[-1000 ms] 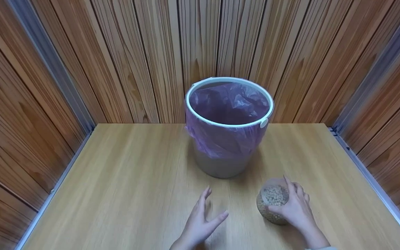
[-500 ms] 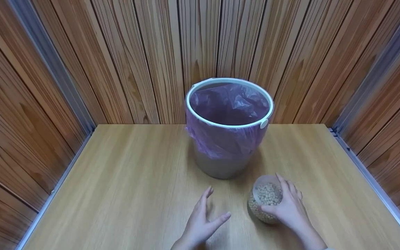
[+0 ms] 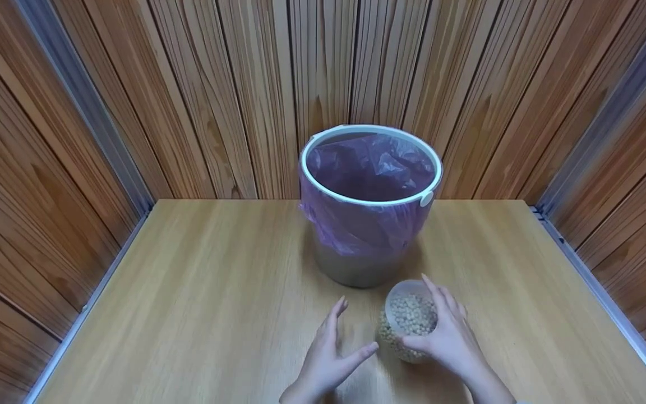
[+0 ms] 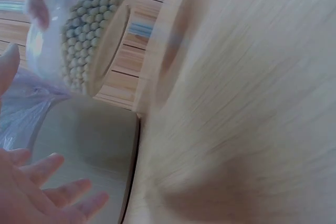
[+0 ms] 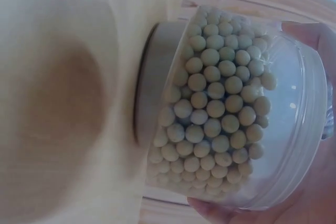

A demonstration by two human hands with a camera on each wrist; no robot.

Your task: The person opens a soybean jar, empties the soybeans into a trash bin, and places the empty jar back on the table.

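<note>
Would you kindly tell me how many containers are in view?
2: the lined bin, standing toward the back of the table, and the clear jar of pale balls, held above the table in the right hand. Any deep inside the bin would be hidden.

A lined bin (image 3: 354, 274) stands on the far part of a table (image 3: 216, 292), near the middle, before the back wall (image 3: 323, 67); side walls rise to left and right. The liner (image 3: 368, 227) hangs inside the bin and over its outer side. In front of the bin, slightly to the right, a tub (image 3: 388, 338) holding balls (image 3: 414, 315) is raised above the table. A person's right hand (image 3: 449, 342) grips it from the right; the left hand (image 3: 326, 356) is just beside it, on the left.
</note>
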